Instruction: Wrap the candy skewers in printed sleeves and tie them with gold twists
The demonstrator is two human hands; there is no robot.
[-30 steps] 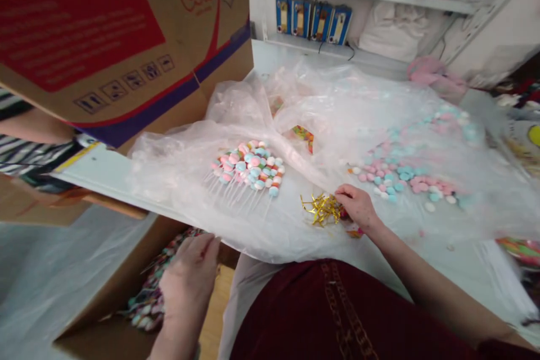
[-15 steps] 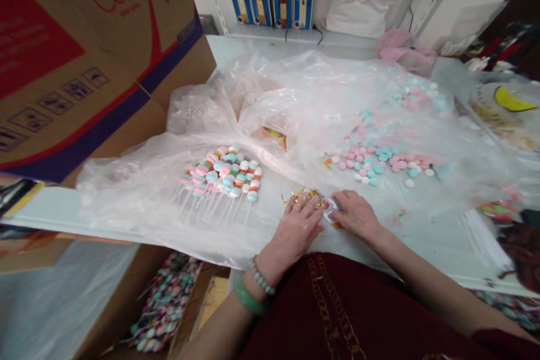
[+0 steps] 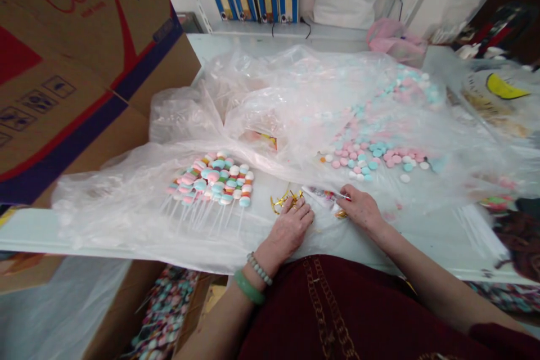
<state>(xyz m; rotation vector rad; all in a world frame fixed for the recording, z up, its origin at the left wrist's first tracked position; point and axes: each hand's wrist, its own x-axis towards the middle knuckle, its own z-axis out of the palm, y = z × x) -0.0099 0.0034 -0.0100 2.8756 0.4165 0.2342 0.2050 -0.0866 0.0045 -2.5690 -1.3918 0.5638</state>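
My left hand (image 3: pixel 292 224) lies palm down on the plastic-covered table, fingers stretched over the near end of a small heap of gold twist ties (image 3: pixel 279 201). Between the thumb and fingers of my right hand (image 3: pixel 360 208) is the end of a clear printed plastic wrapper (image 3: pixel 323 194), which points left toward the ties. Just below that hand rests a small gold bit (image 3: pixel 341 215). To the left, candy skewers (image 3: pixel 219 180) with pink, blue, white and orange pieces on white sticks lie in a bunch.
Loose pastel candies (image 3: pixel 371 160) spread behind my hands, partly under a crumpled clear plastic sheet (image 3: pixel 261 84). A large cardboard box (image 3: pixel 93 79) stands at the left. Below the table edge, a lower box holds more candy skewers (image 3: pixel 162 309). Blue packages (image 3: pixel 253 0) line the back shelf.
My right hand has drawn slightly away from the left, and more of the wrapper shows between them. My left hand has come off part of the gold ties. The camera view has shifted.
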